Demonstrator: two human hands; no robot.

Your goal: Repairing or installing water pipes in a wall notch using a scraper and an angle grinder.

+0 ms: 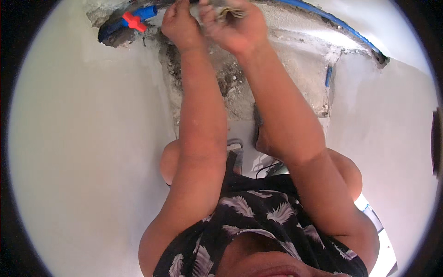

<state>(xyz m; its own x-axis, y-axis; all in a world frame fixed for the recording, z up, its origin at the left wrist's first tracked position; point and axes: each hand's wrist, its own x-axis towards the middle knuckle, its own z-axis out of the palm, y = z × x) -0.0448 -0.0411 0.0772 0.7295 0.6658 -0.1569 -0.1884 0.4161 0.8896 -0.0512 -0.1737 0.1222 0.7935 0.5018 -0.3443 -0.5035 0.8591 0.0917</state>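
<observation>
My two arms reach to the top of the picture, with both hands close together and partly cut off by its upper edge. The fingers of my left hand [182,27] are curled closed, and what they hold, if anything, is hidden. Closed round a crumpled, yellowish-grey folded strip [233,13] is my right hand [244,30], slightly blurred. I cannot tell what the strip is made of. Left of my left hand, a blue pipe valve [150,12] with a red handle [134,21] sits in a broken-out hollow of the wall.
A blue pipe [323,17] runs along a chased groove at the upper right. Below it, a short blue pipe piece [328,76] stands by the right wall [378,124]. Rough, dirt-covered concrete [290,69] lies between the smooth side walls. My knees and feet are beneath my arms.
</observation>
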